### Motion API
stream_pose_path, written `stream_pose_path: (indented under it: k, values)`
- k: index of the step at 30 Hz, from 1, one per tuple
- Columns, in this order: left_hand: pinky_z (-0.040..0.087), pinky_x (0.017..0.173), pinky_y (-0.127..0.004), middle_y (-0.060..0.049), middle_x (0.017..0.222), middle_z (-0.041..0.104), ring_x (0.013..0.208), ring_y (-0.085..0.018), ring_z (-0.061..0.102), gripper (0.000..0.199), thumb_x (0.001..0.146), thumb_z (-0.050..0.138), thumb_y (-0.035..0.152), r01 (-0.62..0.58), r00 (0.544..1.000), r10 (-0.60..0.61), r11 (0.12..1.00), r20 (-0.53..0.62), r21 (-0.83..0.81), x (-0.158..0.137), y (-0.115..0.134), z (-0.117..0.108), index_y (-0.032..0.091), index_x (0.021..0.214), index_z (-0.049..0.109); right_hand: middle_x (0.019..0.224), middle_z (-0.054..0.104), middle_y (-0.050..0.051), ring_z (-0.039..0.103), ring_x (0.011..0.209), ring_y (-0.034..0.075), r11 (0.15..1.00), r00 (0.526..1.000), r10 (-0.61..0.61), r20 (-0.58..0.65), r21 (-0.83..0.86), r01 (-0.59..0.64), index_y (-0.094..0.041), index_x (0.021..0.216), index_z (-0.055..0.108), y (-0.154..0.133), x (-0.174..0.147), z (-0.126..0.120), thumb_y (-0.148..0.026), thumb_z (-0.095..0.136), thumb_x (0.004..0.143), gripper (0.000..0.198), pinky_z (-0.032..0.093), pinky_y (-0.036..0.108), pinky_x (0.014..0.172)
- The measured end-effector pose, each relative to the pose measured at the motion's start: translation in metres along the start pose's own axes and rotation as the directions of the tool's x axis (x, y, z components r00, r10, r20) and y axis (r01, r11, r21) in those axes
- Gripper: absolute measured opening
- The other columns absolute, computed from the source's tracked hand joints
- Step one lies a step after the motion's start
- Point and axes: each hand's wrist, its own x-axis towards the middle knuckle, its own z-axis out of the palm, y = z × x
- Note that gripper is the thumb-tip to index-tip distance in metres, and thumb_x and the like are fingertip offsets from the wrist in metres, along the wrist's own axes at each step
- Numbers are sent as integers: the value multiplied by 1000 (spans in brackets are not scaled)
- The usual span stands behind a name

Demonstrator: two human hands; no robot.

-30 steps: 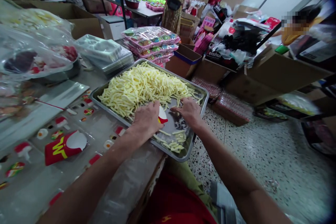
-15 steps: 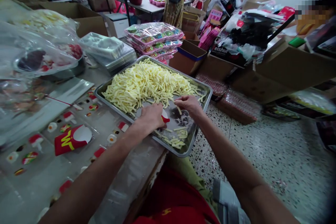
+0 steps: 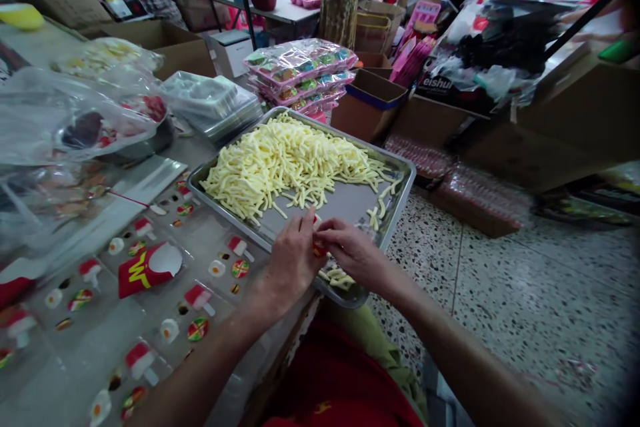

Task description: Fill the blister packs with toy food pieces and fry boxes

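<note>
My left hand [image 3: 293, 257] is closed around a small red-and-white fries carton [image 3: 319, 251], mostly hidden by the fingers. My right hand [image 3: 353, 250] meets it at the carton, thumb and fingers pinched together; whatever lies between them is covered. Both hands are over the near side of a metal tray [image 3: 407, 177]. A heap of pale yellow toy-like fries [image 3: 290, 157] fills the tray's far part, with a few loose strips by the right rim and near corner. On the table to the left lies a flat red carton [image 3: 149, 271] with a yellow W-like mark.
Clear packs with small food-shaped pieces [image 3: 197, 328] cover the table at left. Behind them are a plastic-covered bowl [image 3: 100, 127] and clear trays [image 3: 200, 97]. Wrapped pink trays [image 3: 303, 70] are stacked beyond the metal tray. Cardboard boxes [image 3: 370, 103] stand right; a person [image 3: 343, 0] stands behind.
My right hand has come left and nearer from the tray, where it pinched a fry strip, to the carton. My left hand has turned the carton upward. The view has shifted slightly.
</note>
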Motion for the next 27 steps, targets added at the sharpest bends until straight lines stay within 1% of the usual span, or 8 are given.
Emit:
stream_pose_path:
  k: [3, 5, 10, 14, 17, 19, 22, 27]
  values:
    - [50, 99, -40, -12, 120, 64, 110, -26, 63, 66, 80, 62, 12, -65, 994, 52, 989, -98, -133, -5, -3, 5, 20, 144, 44, 90, 71, 5, 64, 84, 17, 995, 992, 88, -95, -26, -91, -18, 81, 70, -5, 0, 8, -3, 52, 85, 24, 46, 28, 78]
    - [50, 100, -38, -11, 120, 65, 110, -25, 63, 65, 79, 63, 10, -94, 989, 67, 975, -134, -202, -3, -7, 7, 21, 141, 47, 80, 69, 1, 62, 74, 15, 993, 993, 116, -21, -31, -117, -19, 77, 66, -8, 4, 6, -4, 55, 82, 19, 44, 27, 71]
    - [47, 108, -41, -11, 131, 63, 121, -28, 60, 78, 69, 83, 25, -16, 991, -20, 964, -133, -266, 11, -23, -5, 21, 139, 49, 90, 70, 1, 62, 73, 14, 991, 991, 120, 51, 46, -122, -19, 106, 64, 6, 38, -26, -15, 62, 85, 21, 47, 26, 67]
    - [44, 112, -41, -12, 139, 61, 128, -28, 58, 79, 69, 86, 31, 26, 971, -85, 966, -223, -256, 19, -36, -29, 19, 138, 50, 112, 69, 9, 62, 95, 20, 929, 994, 74, -80, -358, -98, -20, 111, 71, 37, 79, -38, -15, 60, 92, 23, 47, 32, 82]
    - [46, 110, -40, -10, 138, 62, 125, -28, 60, 81, 65, 88, 32, 64, 956, -133, 964, -263, -257, 14, -47, -45, 19, 137, 53, 115, 68, 8, 60, 99, 22, 821, 991, 56, 124, -570, 25, -28, 111, 76, 52, 88, -43, -14, 67, 88, 29, 45, 33, 82]
    - [47, 108, -41, -10, 136, 64, 122, -28, 62, 82, 63, 89, 34, 110, 945, -177, 964, -274, -243, 6, -53, -51, 20, 136, 55, 106, 70, 5, 61, 90, 21, 813, 977, 136, 164, -582, -16, -32, 113, 77, 57, 82, -48, -23, 74, 86, 29, 44, 31, 75]
    - [48, 107, -41, -10, 135, 65, 121, -29, 63, 82, 62, 89, 35, 161, 938, -221, 960, -266, -229, -4, -59, -54, 19, 135, 56, 106, 69, 6, 62, 88, 21, 803, 979, 204, -3, -571, -170, -29, 121, 75, 64, 70, -53, -32, 79, 82, 39, 44, 31, 73]
    - [48, 106, -40, -9, 135, 65, 118, -28, 64, 82, 62, 88, 35, 169, 949, -214, 965, -231, -201, -5, -58, -57, 19, 136, 56, 107, 71, 4, 63, 87, 16, 927, 996, 34, 83, -374, -1, -29, 113, 79, 86, 68, -50, -15, 65, 87, 32, 45, 28, 79]
